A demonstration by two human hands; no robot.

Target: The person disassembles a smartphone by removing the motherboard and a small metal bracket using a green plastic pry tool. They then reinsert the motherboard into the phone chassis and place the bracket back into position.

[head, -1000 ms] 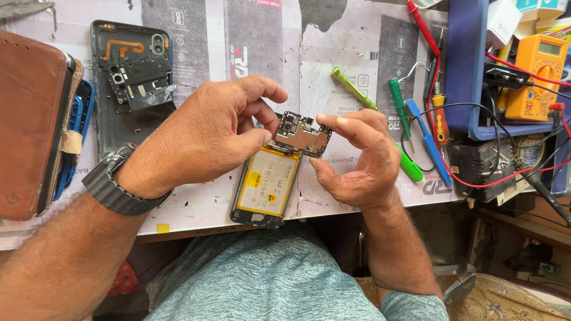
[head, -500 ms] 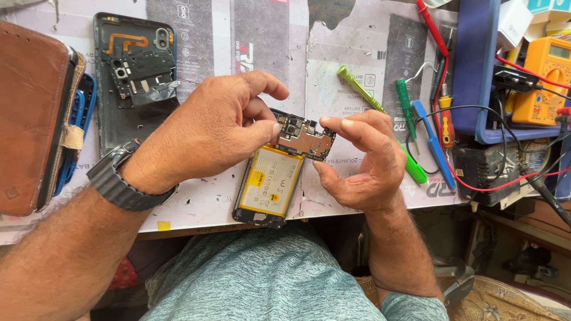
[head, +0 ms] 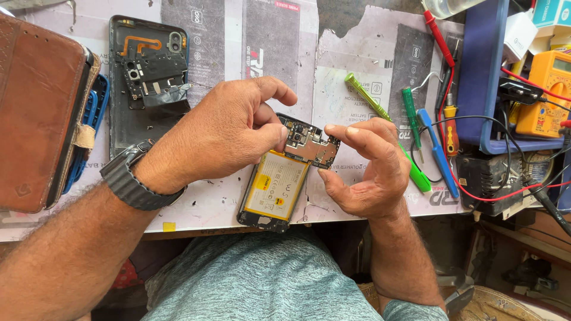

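Note:
An opened phone (head: 275, 190) with a yellow battery lies on the bench in front of me, its circuit board (head: 309, 144) exposed at the top end. My left hand (head: 229, 134), with a dark watch on the wrist, pinches the board's left edge between thumb and fingers. My right hand (head: 366, 169) grips the board's right edge with thumb and forefinger. The board looks tilted up from the phone body; whether it is free of it I cannot tell.
A dark phone back cover (head: 148, 77) lies at the back left. A brown leather case (head: 38, 113) sits at the far left. Green screwdrivers (head: 410, 113), a blue tool (head: 437, 151), red probes (head: 440, 41) and a yellow multimeter (head: 547, 89) crowd the right side.
Both hands have kept their hold on the circuit board. My right thumb has shifted under the board's right corner, and the fingers have spread a little.

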